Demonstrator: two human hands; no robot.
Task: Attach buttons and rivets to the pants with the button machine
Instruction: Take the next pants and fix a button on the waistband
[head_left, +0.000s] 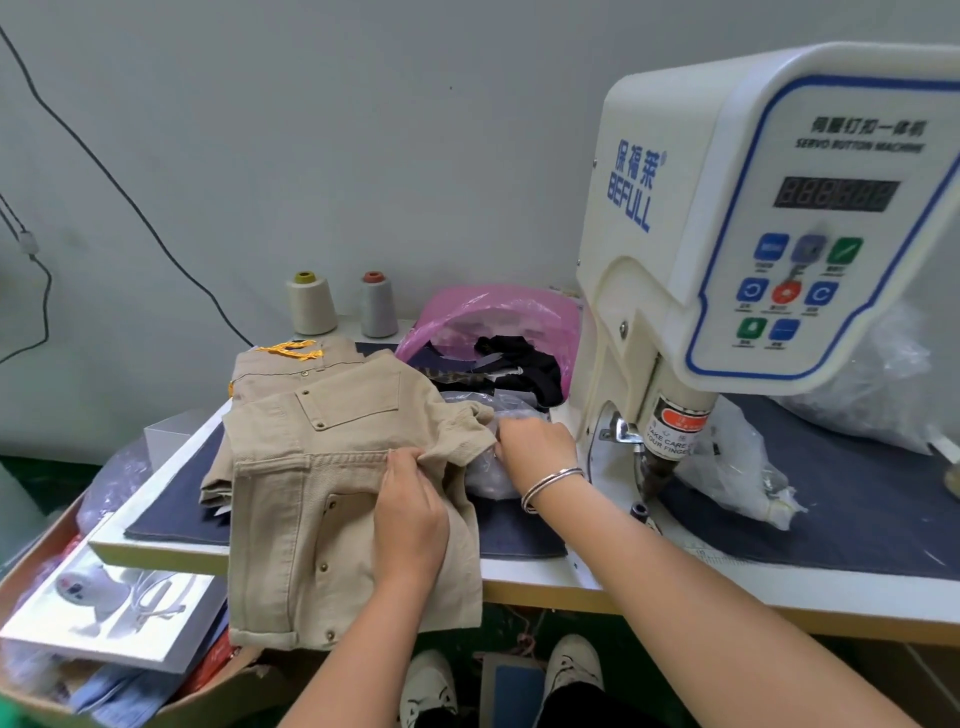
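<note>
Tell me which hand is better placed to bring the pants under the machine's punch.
The left hand: it already pinches the waistband of the top beige pants. The right hand rests nearer the button machine, but on a clear plastic bag.

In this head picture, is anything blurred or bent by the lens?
Head view: wide-angle bending curves the button machine and table edge; its panel lettering is soft; the beige pants are fairly sharp; light is even, without hard shadows.
</note>
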